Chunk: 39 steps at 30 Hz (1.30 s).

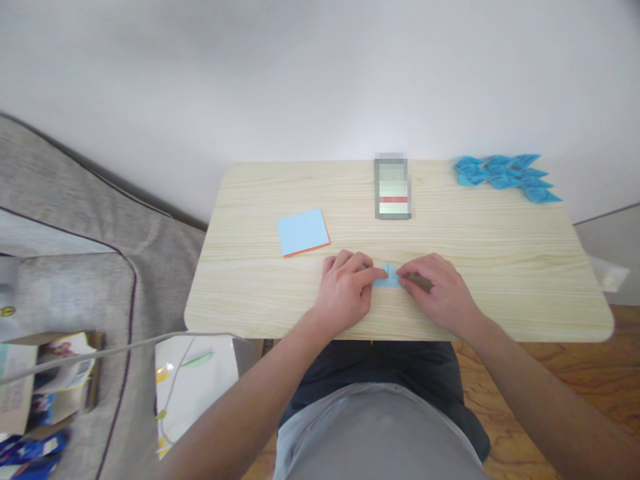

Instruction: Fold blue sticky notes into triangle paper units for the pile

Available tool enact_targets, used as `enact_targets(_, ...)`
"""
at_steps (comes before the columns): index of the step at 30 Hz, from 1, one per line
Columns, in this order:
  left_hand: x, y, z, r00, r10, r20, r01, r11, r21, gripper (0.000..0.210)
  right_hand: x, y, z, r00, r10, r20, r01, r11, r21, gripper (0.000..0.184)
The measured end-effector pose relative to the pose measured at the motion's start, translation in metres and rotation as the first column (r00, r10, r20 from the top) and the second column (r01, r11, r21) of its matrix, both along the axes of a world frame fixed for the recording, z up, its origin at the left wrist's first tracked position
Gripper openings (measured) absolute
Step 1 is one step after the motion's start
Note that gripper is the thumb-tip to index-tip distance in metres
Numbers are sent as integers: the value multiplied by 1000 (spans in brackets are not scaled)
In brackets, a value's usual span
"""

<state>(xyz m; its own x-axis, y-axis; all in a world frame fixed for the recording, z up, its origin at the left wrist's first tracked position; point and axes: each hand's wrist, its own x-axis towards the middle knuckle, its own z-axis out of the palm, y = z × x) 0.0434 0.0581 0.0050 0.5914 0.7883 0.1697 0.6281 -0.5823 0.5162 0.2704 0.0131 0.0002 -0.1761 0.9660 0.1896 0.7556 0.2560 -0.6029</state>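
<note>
A small piece of light blue paper (386,283), folded to a point at its top, lies on the table near the front edge between my two hands. My left hand (346,288) rests at its left side, index fingertip pressed on the paper and the other fingers curled. My right hand (441,288) pinches the paper's right edge between thumb and fingertips. Both hands partly cover its sides. Up and to the left is a stack of square paper sheets (303,232), light blue on top with orange showing beneath.
A phone (393,189), blurred out, lies at the back middle of the wooden table (240,293). Several folded blue paper pieces (504,173) sit at the back right. A grey sofa (160,267) stands at the left, with a cable (150,341) running across it to the table.
</note>
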Motion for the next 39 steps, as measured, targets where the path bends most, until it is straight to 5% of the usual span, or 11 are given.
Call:
enact_targets(7, -3, 1, -4, 995, -101, 28, 100, 995, 28, 38, 6, -3, -3, 999, 14, 32, -15, 999, 40, 10)
enact_targets(16, -3, 1, -8, 995, -83, 52, 79, 994, 70, 30, -13, -7, -12, 981, -171, 91, 163, 982, 92, 17)
enact_targets(21, -6, 3, -9, 993, -109, 41, 105, 991, 84, 29, -5, -1, -9, 992, -121, 36, 121, 993, -4, 7)
enact_targets(29, -19, 6, -8, 979, -196, -59, 203, 965, 164, 32, 2, -5, -12, 987, -98, 125, 92, 994, 56, 13)
enact_targets(39, -16, -3, -7, 989, -145, -25, 147, 972, 181, 29, -36, -21, -7, 899, -301, 319, 255, 950, 179, 26)
